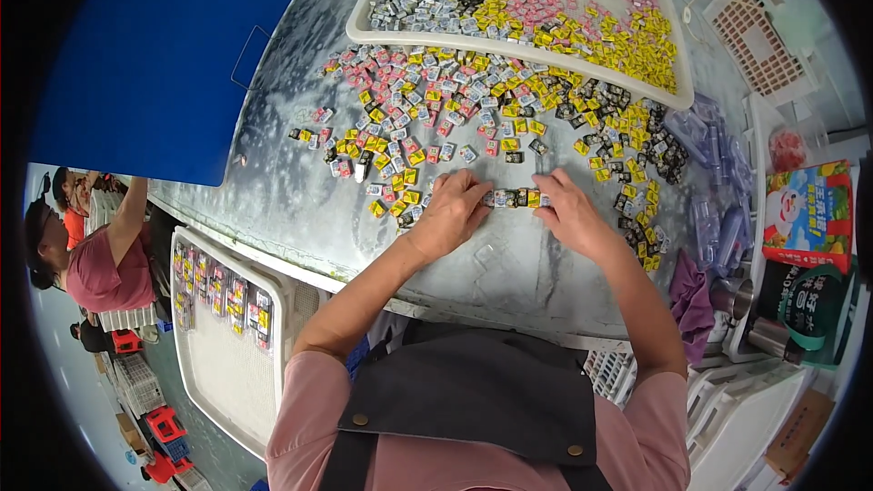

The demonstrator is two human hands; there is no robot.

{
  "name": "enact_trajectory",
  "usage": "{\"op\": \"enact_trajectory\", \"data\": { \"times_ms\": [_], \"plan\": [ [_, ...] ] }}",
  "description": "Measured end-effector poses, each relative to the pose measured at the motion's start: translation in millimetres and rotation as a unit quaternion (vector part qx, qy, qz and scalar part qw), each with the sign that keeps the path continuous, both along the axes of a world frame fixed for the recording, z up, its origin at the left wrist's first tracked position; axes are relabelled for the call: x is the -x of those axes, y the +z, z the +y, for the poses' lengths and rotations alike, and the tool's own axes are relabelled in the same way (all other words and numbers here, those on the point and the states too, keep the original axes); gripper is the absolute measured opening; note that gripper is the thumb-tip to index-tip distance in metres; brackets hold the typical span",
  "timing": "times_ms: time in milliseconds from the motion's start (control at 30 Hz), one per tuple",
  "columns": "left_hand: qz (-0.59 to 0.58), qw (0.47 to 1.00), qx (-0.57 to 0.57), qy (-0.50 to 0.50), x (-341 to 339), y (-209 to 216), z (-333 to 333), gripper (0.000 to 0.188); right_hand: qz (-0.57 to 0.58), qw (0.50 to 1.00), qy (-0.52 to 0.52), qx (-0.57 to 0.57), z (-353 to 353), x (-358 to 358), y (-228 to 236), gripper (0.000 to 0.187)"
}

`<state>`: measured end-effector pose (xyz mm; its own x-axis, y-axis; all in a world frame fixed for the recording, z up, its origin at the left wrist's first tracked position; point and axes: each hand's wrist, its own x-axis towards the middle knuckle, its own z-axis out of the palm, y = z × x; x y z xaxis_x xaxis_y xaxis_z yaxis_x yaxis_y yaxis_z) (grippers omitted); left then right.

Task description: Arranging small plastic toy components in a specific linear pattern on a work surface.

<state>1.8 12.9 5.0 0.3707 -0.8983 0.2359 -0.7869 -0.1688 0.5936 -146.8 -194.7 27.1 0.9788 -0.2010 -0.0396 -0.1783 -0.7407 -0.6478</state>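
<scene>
My left hand (447, 215) and my right hand (576, 211) are over the grey metal tabletop. Between them lies a short row of small printed blocks (516, 198), yellow, black and white, lined up side by side. Fingers of each hand close on one end of the row. Just below it, a clear plastic piece (491, 262) lies on the table, hard to make out. Beyond my hands spread many loose blocks (436, 95) in pink, yellow, white and black. To the right of my right hand lie more yellow and black ones (637, 205).
A white tray (518, 49) of blocks sorted by colour stands at the back. Clear plastic cases (718, 155) and a purple cloth (693, 305) lie at right. Lower left, a white tray (227, 386) holds filled clear packs. A blue panel (164, 55) covers the far left; a co-worker (109, 259) is beside it.
</scene>
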Motion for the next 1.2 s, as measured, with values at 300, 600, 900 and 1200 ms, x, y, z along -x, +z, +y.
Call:
{"op": "enact_trajectory", "data": {
  "times_ms": [300,600,900,1200],
  "plan": [
    [-0.001,1.0,0.0,0.006,0,-4,3,0.041,0.008,0.983,-0.071,0.17,-28,-25,8,0.037],
    [0.006,1.0,0.001,0.011,1,1,3,0.046,-0.066,0.976,0.075,0.191,-34,-29,-12,0.031],
    [-0.004,1.0,-0.018,-0.009,-4,-1,0,0.041,-0.019,0.999,-0.045,0.014,10,14,-5,0.033],
    [0.002,1.0,-0.005,0.003,0,-2,4,0.041,0.0,1.0,-0.016,0.018,9,6,-1,0.039]
  ]
}}
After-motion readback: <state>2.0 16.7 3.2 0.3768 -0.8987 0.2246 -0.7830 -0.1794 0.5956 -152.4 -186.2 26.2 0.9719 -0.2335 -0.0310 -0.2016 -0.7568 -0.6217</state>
